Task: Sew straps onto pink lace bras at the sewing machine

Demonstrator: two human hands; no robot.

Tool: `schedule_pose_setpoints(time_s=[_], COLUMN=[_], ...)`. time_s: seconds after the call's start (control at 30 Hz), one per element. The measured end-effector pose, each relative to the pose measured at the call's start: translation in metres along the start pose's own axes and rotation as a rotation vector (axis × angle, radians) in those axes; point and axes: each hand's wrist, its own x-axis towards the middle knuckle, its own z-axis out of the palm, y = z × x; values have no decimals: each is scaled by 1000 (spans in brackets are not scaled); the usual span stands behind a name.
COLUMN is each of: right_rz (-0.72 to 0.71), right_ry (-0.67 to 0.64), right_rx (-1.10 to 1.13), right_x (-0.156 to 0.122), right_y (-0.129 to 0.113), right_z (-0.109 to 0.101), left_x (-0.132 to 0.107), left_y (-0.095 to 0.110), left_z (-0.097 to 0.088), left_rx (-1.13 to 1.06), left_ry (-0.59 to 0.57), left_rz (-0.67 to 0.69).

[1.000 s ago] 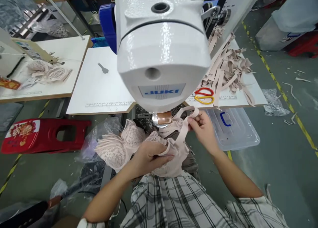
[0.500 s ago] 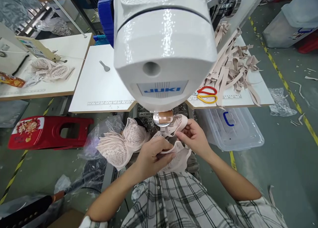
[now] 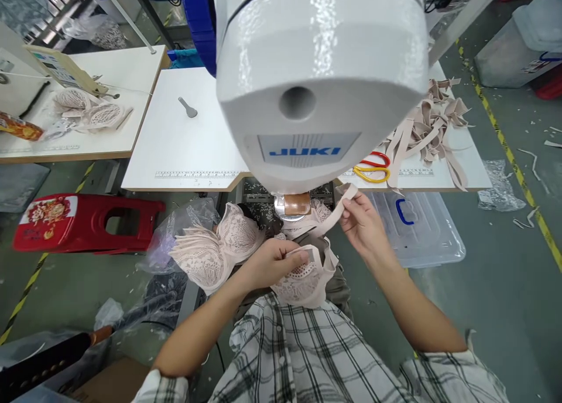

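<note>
Just below the head of a white sewing machine (image 3: 322, 104) lies a pale pink lace bra (image 3: 301, 286), partly under the machine's foot area and partly over my lap. My left hand (image 3: 274, 263) is closed on the bra's lace edge, thumb on top. To the right, my right hand (image 3: 362, 218) pinches a pale pink strap (image 3: 336, 215) and holds it raised, stretched out from the machine. The needle is hidden behind the machine head. A stack of matching lace bra cups (image 3: 215, 248) rests left of my left hand.
On the white table sit scissors (image 3: 372, 168) with red and yellow handles, a heap of fabric strips (image 3: 432, 125) and a small grey tool (image 3: 188, 108). A red stool (image 3: 88, 222) stands left; a clear lidded box (image 3: 421, 233) is right, below the table edge.
My right hand has moved up and to the right, drawing the strap out from the machine. My left hand stays on the bra, whose lace cup now shows more. The view has shifted slightly.
</note>
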Motion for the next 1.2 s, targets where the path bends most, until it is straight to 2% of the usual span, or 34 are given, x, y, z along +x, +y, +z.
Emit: schedule_pose_setpoints(time_s=[0.1,0.23,0.33,0.37,0.43,0.5,0.57,0.63,0.77,0.83,0.87,0.97,1.03,1.1,1.2], right_rz=[157,28,60,98,148,157,154,176,402,450,425,237,154,176,213], right_ry=[-102,-170,-326,-357,-331,-224,-118,-101,-369,-434,-413,-243,-210,-330,-561], right_rx=[-86,-192,-219,-205,-153,-102,-57,-24,-132,-214,-235,-193,-114,-101,-306], right_x=[-3,-19,-30,-32,-32,-26,-20,-17,-26,-29,-29,-19,-12,-9,-19], right_y=[13,19,13,10,6,5,7,13,28,32,32,20,8,-4,-13], right_z=[3,7,10,11,12,12,10,9,8,7,5,-5,-12,-14,-7], left_x=[-3,-10,-8,-6,0,5,7,7,7,6,5,1,-2,-4,-5], left_y=[5,10,8,6,2,-1,-2,-1,3,4,5,6,7,8,10], left_z=[2,8,10,10,9,7,6,5,6,6,5,3,1,-1,-2], left_rx=[36,113,196,206,161,70,-3,-48,-51,-15,1,68,137,207,284], left_ry=[83,267,409,399,248,63,-15,25,153,191,204,252,301,333,339], left_rz=[39,130,163,160,126,72,17,-15,-61,-73,-76,-31,34,87,106])
